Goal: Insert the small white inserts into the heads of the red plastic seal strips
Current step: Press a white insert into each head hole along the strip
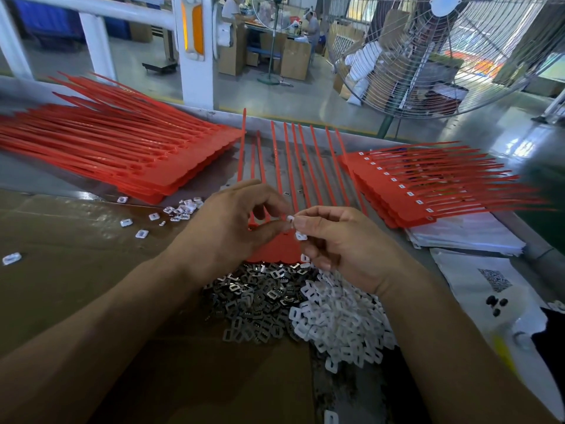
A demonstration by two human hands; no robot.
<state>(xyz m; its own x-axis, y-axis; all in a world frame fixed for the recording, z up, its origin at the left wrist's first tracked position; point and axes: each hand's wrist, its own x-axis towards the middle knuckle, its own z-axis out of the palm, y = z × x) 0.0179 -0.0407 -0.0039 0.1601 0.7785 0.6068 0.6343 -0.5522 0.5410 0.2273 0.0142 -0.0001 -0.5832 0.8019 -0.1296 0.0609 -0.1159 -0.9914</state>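
1. Left hand [235, 221], centre of frame: fingers curled, thumb and forefinger tips meeting the right hand's at a small white plastic insert [290, 219]. Which hand has the firmer hold, cannot tell.
2. Right hand [342, 243], just right of centre: fingers curled; besides the shared insert it holds spare white inserts [301, 236] lower in the curled fingers.
3. Red plastic seal strip sheet [275, 247] lies directly under both hands, heads at the near edge, tails running up-frame toward the table's far side.
4. The heads lie below and slightly near-side of the pinched insert; both hands equally close. Judged next: straight down.
5. Loose white insert pile [339, 319] lower centre-right; grey metal clip pile [253, 298] beside it. Finished strips stack [428, 188] right; unfilled stack [122, 148] upper left.
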